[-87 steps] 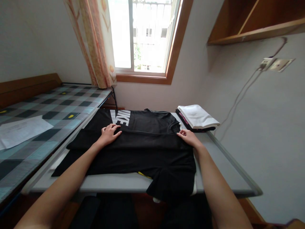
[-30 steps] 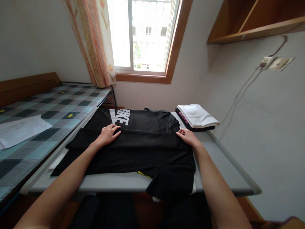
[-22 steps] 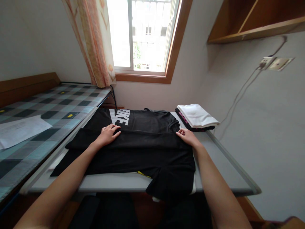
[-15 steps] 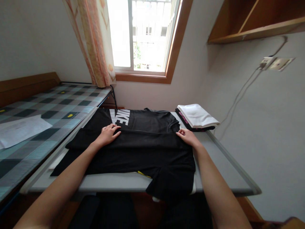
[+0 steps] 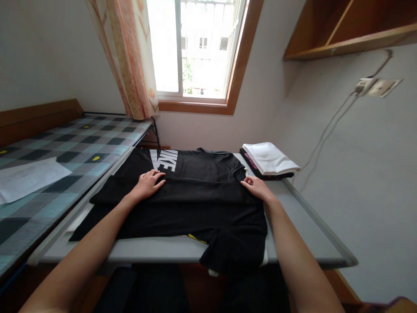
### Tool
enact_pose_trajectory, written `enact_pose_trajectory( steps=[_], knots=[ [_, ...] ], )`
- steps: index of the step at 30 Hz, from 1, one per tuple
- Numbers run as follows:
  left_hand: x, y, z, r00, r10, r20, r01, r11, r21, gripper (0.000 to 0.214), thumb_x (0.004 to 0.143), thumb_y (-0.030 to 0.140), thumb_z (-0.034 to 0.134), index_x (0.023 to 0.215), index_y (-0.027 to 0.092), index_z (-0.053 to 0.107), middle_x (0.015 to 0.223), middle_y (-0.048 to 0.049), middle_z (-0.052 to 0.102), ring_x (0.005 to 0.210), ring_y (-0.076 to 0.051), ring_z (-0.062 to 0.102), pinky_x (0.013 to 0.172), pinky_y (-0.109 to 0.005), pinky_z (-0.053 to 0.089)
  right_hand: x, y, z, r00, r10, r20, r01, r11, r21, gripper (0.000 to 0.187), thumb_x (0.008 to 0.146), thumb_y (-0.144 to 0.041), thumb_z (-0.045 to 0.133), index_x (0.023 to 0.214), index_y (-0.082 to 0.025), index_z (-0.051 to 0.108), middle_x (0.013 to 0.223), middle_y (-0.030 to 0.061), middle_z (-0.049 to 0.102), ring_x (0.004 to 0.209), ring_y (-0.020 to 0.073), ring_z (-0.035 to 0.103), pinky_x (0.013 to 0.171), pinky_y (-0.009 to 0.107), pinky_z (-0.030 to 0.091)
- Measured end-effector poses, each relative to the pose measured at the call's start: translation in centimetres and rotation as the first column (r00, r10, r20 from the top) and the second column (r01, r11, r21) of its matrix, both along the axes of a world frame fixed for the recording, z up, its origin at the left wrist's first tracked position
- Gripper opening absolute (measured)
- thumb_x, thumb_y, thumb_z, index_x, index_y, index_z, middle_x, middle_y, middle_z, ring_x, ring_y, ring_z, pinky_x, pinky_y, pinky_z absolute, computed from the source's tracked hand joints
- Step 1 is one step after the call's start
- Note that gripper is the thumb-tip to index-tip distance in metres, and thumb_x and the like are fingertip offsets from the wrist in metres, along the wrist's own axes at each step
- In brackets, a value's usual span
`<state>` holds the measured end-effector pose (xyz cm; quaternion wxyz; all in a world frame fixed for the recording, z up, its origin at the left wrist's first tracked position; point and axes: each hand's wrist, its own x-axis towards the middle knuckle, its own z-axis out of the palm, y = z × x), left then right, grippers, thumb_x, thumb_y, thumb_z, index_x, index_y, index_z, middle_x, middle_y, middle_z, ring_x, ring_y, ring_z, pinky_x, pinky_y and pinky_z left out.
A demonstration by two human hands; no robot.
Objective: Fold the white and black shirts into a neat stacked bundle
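Note:
A black T-shirt [image 5: 202,191] with white NIKE lettering lies spread on the table, its collar to the right. A lengthwise strip along its middle is doubled over. Black fabric with a short sleeve [image 5: 234,250] hangs over the near edge; whether it belongs to the same shirt I cannot tell. My left hand [image 5: 149,183] rests on the fold just below the lettering, fingers apart. At the collar end, my right hand [image 5: 256,187] has thumb and fingers pinched on the T-shirt's fabric.
Folded white cloth [image 5: 270,157] tops dark folded cloth [image 5: 252,167] at the table's back right. The grey table [image 5: 309,226] has a raised rim. Left of it stands a bed [image 5: 107,150] with a checked cover and a paper sheet [image 5: 32,178]. A cable [image 5: 329,124] hangs on the right wall.

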<state>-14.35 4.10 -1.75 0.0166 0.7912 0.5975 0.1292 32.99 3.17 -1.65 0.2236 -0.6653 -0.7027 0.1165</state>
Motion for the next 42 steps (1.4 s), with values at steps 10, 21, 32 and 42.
enact_pose_trajectory(
  steps=[10,21,32,42],
  knots=[
    [0.0,-0.1,0.1,1.0,0.006,0.008,-0.006,1.0,-0.008,0.043,0.091,0.047,0.042,0.126,0.028,0.059,0.125,-0.0089,0.056,0.117,-0.028,0.052,0.103,-0.046,0.034,0.0,-0.1,0.1,1.0,0.005,-0.019,-0.005,1.0,0.008,0.022,0.08,-0.041,0.058,0.069,-0.021,0.06,0.073,0.0037,0.066,0.068,0.018,0.06,0.063,0.027,0.042],
    [-0.1,0.1,-0.1,1.0,0.002,0.006,-0.002,1.0,-0.003,0.044,0.091,0.047,0.042,0.126,0.027,0.059,0.126,-0.0094,0.056,0.117,-0.028,0.052,0.103,-0.045,0.034,0.0,0.0,0.0,1.0,0.007,-0.01,-0.007,1.0,0.01,0.023,0.081,-0.041,0.057,0.07,-0.021,0.06,0.074,0.0038,0.066,0.07,0.0182,0.06,0.065,0.027,0.043],
    [0.0,0.0,0.1,1.0,0.006,0.02,-0.006,1.0,-0.003,0.043,0.09,0.047,0.043,0.125,0.027,0.06,0.125,-0.0096,0.056,0.116,-0.028,0.053,0.103,-0.047,0.034,0.1,0.0,0.3,0.999,0.016,-0.045,-0.017,1.0,-0.007,0.023,0.08,-0.042,0.057,0.07,-0.021,0.061,0.073,0.0042,0.066,0.068,0.0186,0.06,0.064,0.028,0.044],
    [1.4,-0.6,-0.4,0.998,0.04,-0.041,-0.041,0.999,-0.021,0.063,0.091,0.06,0.035,0.144,0.027,0.04,0.151,-0.0104,0.035,0.142,-0.03,0.023,0.113,-0.054,0.014,-2.6,-1.1,2.2,0.977,-0.116,0.181,0.056,0.951,0.305,0.027,0.09,-0.036,0.049,0.102,-0.019,0.067,0.102,0.012,0.068,0.098,0.0282,0.062,0.088,0.041,0.043]
  ],
)
